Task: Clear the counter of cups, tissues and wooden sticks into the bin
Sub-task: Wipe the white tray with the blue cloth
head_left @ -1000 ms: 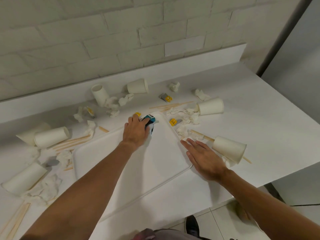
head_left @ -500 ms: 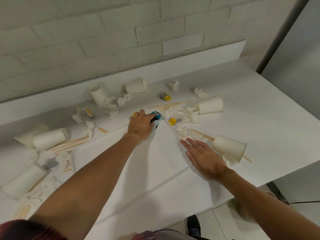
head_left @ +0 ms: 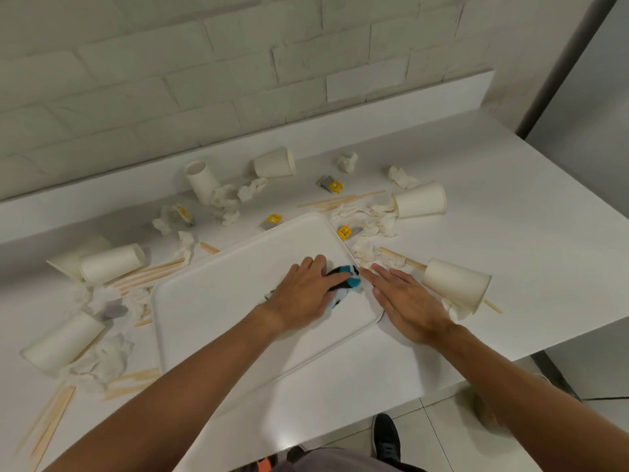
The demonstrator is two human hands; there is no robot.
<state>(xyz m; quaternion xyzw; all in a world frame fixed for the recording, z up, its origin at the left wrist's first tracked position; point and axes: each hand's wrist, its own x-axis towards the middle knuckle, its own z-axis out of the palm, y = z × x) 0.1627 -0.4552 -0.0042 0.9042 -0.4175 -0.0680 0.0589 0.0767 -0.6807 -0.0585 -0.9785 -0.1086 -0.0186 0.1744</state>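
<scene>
Head view, left to right: white paper cups [head_left: 64,342] and thin wooden sticks [head_left: 47,427] lie lower left among crumpled white tissues [head_left: 102,364]. Centre, your left hand [head_left: 301,294] presses a blue-and-black cloth [head_left: 347,282] onto the white rectangular tray [head_left: 211,301], fingers curled over it. Your right hand [head_left: 410,303] lies flat, fingers spread, holding nothing. Cups are light and crushable: grip the sides. No bin is visible.

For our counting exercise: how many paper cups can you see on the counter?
6: back-left cup, back-centre cup, right-back cup, near-right cup, left cup with another possibly behind it, near-left cup.
</scene>
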